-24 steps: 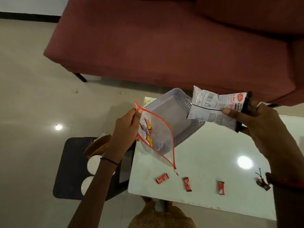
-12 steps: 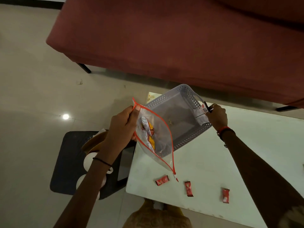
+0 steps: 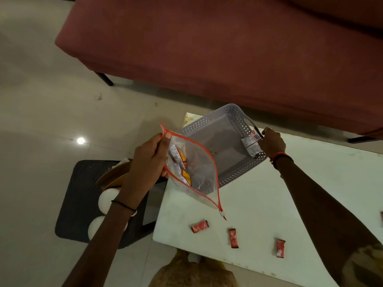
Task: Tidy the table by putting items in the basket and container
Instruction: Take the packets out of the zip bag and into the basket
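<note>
**Tidying partly done — three sweets left**

The grey basket (image 3: pixel 209 139) sits at the far left corner of the white table (image 3: pixel 310 193). A white snack packet (image 3: pixel 251 145) leans inside its right wall, and the right hand (image 3: pixel 271 142) is closed on the packet's top edge — not let go yet. The left hand (image 3: pixel 150 157) pinches the rim of a clear zip bag (image 3: pixel 199 172), held open above the table's left edge, with a few small packets inside. Three red sweets (image 3: pixel 233 238) lie near the table's near edge, waiting to be picked up.
</note>
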